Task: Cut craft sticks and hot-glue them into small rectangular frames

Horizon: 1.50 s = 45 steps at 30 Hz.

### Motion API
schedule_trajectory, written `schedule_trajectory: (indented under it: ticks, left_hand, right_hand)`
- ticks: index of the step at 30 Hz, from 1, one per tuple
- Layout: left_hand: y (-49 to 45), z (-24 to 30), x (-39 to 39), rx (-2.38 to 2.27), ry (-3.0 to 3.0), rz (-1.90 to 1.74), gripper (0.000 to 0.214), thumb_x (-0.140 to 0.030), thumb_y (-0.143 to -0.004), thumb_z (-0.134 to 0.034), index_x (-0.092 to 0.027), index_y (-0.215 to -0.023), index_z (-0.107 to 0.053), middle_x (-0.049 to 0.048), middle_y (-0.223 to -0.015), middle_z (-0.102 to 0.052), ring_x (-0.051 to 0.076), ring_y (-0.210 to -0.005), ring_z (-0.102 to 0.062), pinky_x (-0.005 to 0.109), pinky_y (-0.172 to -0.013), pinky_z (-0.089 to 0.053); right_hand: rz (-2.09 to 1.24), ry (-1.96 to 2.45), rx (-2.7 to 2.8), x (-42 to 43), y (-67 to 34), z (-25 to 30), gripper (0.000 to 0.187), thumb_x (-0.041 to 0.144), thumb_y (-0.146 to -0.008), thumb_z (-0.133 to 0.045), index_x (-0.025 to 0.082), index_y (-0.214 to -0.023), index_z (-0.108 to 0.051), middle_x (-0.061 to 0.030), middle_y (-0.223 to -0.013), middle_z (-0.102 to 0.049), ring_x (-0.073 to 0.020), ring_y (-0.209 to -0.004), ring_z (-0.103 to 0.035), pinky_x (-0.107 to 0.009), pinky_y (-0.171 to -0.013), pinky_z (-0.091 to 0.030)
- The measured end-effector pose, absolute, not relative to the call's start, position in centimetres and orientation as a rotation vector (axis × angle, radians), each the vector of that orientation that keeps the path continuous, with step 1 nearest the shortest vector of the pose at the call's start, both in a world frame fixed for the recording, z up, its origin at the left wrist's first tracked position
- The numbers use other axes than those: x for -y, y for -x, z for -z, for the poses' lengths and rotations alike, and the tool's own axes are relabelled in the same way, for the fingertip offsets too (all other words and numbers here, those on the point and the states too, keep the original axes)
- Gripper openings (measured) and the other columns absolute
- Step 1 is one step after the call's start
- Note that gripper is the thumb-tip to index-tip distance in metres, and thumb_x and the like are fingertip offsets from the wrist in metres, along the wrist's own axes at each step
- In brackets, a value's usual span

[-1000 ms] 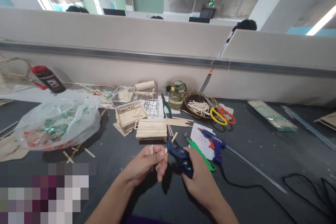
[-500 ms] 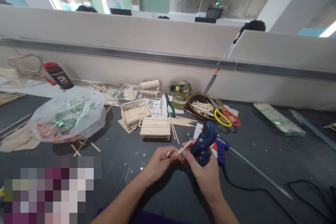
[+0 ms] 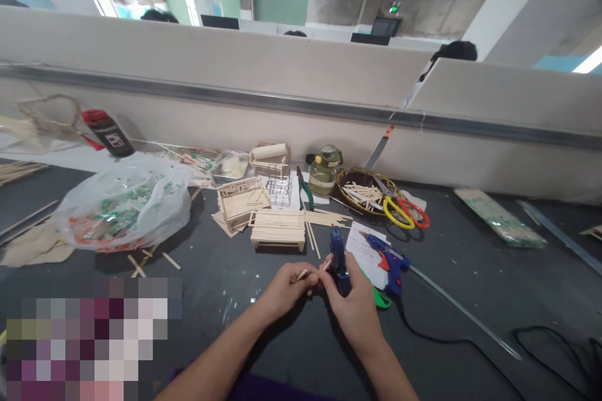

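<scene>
My left hand (image 3: 288, 291) is closed on a thin wooden stick (image 3: 301, 274), whose pale end pokes up between the fingers. My right hand (image 3: 353, 294) is wrapped round a dark blue hand tool (image 3: 338, 260), held upright; its exact kind I cannot make out. A second pale stick end (image 3: 328, 265) shows between the fingertips where both hands meet. Just beyond the hands stands a small slatted bench made of sticks (image 3: 278, 229). Beside my right hand, a blue glue gun (image 3: 392, 263) lies on a white paper sheet (image 3: 362, 244). Something green (image 3: 382, 299) lies partly under that hand.
A stick-built chair frame (image 3: 242, 200), a wire rack (image 3: 279, 185), pliers (image 3: 305, 191) and a green-lidded jar (image 3: 323, 172) stand behind. Scissors (image 3: 399, 210) rest on a stick basket (image 3: 362, 191). At left are a plastic bag (image 3: 126, 207) and a bottle (image 3: 110, 135). A cable (image 3: 451, 339) trails right.
My right hand has turned the blue tool upright and shifted it slightly left, uncovering the paper, the glue gun's nozzle and the green thing. The left hand stays nearly in place.
</scene>
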<state>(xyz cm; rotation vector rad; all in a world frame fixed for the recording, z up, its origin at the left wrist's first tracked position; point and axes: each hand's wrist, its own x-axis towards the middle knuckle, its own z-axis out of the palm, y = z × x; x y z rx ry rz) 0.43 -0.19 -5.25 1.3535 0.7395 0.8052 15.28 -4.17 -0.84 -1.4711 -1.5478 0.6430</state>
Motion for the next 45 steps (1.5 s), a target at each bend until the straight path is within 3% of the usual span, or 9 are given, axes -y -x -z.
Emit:
schedule_trajectory:
  ticks: [7, 14, 25, 34, 45]
  left_hand:
    - [-0.1, 5.6, 0.1, -0.753, -1.288, -0.75, 0.048, -0.057, -0.08, -0.059, -0.01, -0.078, -0.067, 0.0025, -0.066, -0.057, 0.012, -0.059, -0.048, 0.023, -0.06, -0.036]
    - [-0.1, 5.2, 0.1, -0.765, -1.345, -0.761, 0.043, -0.052, -0.082, -0.057, -0.011, -0.069, -0.063, -0.0005, -0.062, -0.048, 0.011, -0.061, -0.039, 0.023, -0.06, -0.032]
    - [-0.1, 4.6, 0.3, -0.789, -1.404, -0.759, 0.03, -0.036, -0.081, -0.056, -0.012, -0.065, -0.061, -0.0015, -0.061, -0.046, 0.011, -0.061, -0.037, 0.023, -0.06, -0.031]
    - [0.0, 4.8, 0.3, -0.897, -1.459, -0.814, 0.023, -0.033, -0.079, -0.063, -0.014, -0.086, -0.074, 0.0059, -0.082, -0.069, 0.018, -0.078, -0.056, 0.028, -0.076, -0.041]
    - [-0.3, 3.8, 0.7, -0.816, -1.058, -0.812, 0.031, -0.037, -0.064, -0.078, -0.009, -0.076, -0.074, 0.0051, -0.064, -0.066, 0.012, -0.057, -0.053, 0.025, -0.061, -0.039]
  right_hand:
    - [-0.587, 1.469, 1.619, 4.2, -15.0, 0.9, 0.015, 0.028, -0.087, -0.051, 0.021, -0.099, -0.053, -0.004, -0.088, -0.065, -0.0184, -0.081, -0.063, -0.029, -0.076, -0.048]
    - [-0.58, 1.478, 1.619, 4.2, -15.0, 1.2, 0.012, 0.028, -0.085, -0.052, 0.022, -0.095, -0.053, -0.0019, -0.083, -0.064, -0.0173, -0.077, -0.062, -0.028, -0.072, -0.048]
    - [-0.594, 1.472, 1.585, 4.1, -14.9, 1.3, 0.01, 0.025, -0.084, -0.053, 0.022, -0.093, -0.055, -0.0008, -0.083, -0.063, -0.0168, -0.077, -0.061, -0.027, -0.072, -0.047]
    - [-0.551, 1.496, 1.544, 4.1, -14.8, 1.7, 0.015, 0.029, -0.083, -0.054, 0.021, -0.095, -0.055, -0.0018, -0.085, -0.064, -0.0176, -0.077, -0.061, -0.027, -0.07, -0.048]
    - [-0.68, 1.466, 1.35, 4.2, -14.8, 1.4, 0.02, 0.032, -0.079, -0.062, 0.02, -0.094, -0.057, -0.002, -0.08, -0.066, -0.0179, -0.071, -0.063, -0.029, -0.068, -0.051]
